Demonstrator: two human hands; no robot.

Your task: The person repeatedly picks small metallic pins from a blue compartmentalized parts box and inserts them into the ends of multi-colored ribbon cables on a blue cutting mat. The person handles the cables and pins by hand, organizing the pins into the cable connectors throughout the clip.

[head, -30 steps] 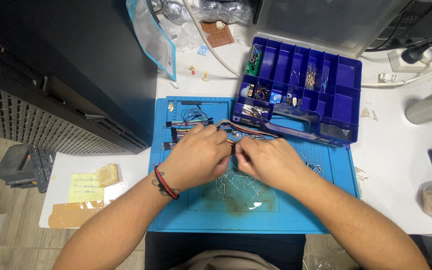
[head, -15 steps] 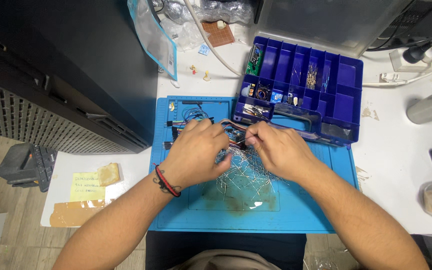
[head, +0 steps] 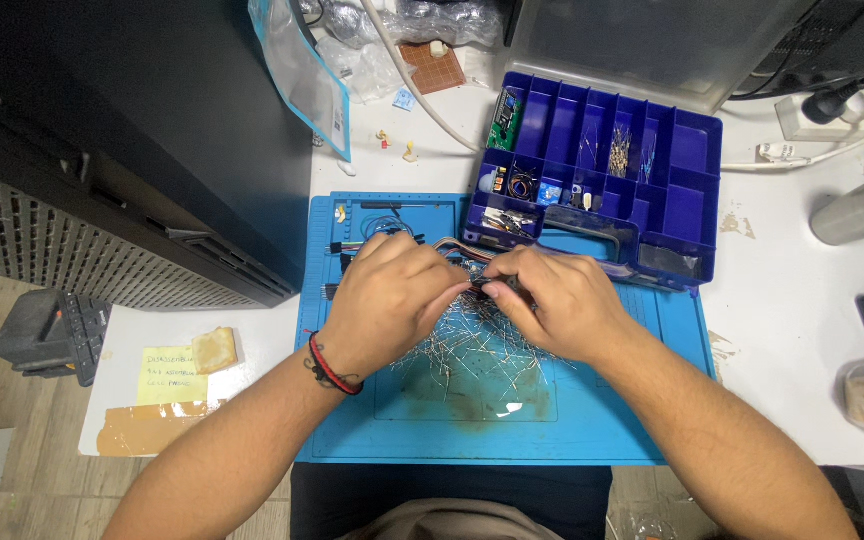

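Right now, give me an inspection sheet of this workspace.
Surface: white table with a blue work mat on it.
Job's things: small dark part pinched between both hands; pile of thin metal wire leads beneath them.
Clutter: blue compartment box of small parts, yellow note, clear bag.
Grippers: left hand and right hand meet at the fingers, both closed on the part.
Cables: coloured jumper wires; white cord.
Surroundings: black cabinet, wooden floor.

L hand (head: pixel 392 300) + R hand (head: pixel 562 305) shifted slightly; fingertips meet.
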